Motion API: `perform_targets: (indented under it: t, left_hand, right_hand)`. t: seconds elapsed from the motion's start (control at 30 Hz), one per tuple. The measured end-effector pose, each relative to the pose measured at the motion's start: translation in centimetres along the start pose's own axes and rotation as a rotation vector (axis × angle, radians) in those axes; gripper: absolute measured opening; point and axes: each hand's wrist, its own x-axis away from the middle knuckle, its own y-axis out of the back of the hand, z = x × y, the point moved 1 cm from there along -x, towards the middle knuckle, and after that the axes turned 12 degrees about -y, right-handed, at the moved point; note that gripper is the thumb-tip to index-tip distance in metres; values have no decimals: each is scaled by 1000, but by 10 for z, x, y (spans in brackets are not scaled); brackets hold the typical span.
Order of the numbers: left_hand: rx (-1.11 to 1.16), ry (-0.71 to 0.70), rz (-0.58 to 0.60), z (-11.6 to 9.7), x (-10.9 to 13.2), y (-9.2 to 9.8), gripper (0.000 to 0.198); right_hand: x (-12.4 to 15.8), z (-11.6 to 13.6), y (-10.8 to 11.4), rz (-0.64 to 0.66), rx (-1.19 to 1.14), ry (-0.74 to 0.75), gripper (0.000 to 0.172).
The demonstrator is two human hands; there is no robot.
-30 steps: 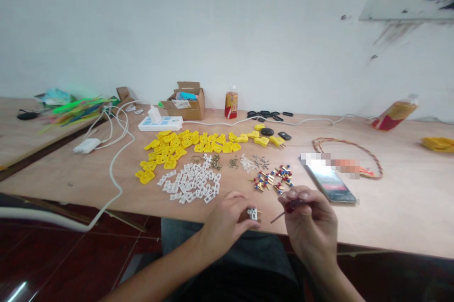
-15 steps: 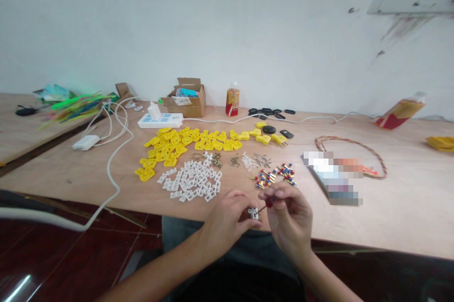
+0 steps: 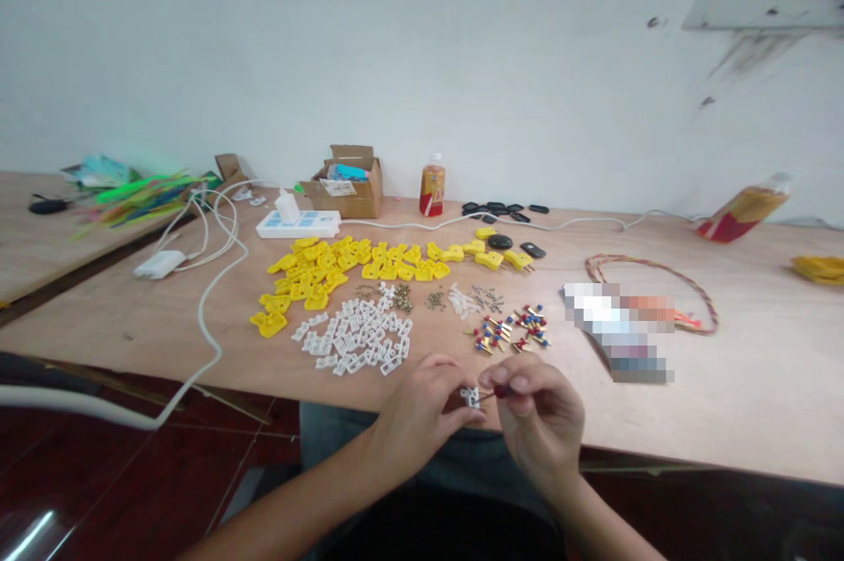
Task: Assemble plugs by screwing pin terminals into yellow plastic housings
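Note:
Near the table's front edge, my left hand (image 3: 425, 407) pinches a small white plastic part (image 3: 470, 396) between thumb and fingers. My right hand (image 3: 544, 416) is closed round a small screwdriver (image 3: 501, 391) with a dark red handle. Its thin shaft points left and its tip meets the white part, though the exact contact is too small to make out. Just beyond my hands lie a pile of white plastic pieces (image 3: 360, 332) and brass pins with red and blue ends (image 3: 494, 334).
Yellow plug shells (image 3: 316, 271) lie behind the white pieces, beside small screws (image 3: 435, 300). Farther back are a power strip (image 3: 300, 225), an open cardboard box (image 3: 369, 192), a drink bottle (image 3: 432, 187) and black covers (image 3: 507, 209). A twisted cable loop (image 3: 705, 288) lies at right.
The screwdriver's handle has dropped a little, so its shaft lies flatter against the white part. My right hand has lowered slightly; my left hand stays in place.

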Motion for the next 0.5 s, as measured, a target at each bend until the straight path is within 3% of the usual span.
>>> perform_targets:
  t: [0.17,0.3,0.4,0.5]
  left_hand:
    - [-2,-28,-10,5,3,-3,27]
    - [13,-37,-8,6,3,-3,18]
    - [12,-26,-13,4,3,-2,22]
    - [14,2,-17,3,2,0,31]
  right_hand:
    - [4,2,1,84,-28,2,6]
    - [-1,18,6,261,112,93,9]
    - [-4,32,12,381,264,191,18]
    - [-4,39,19,459,313,192,31]
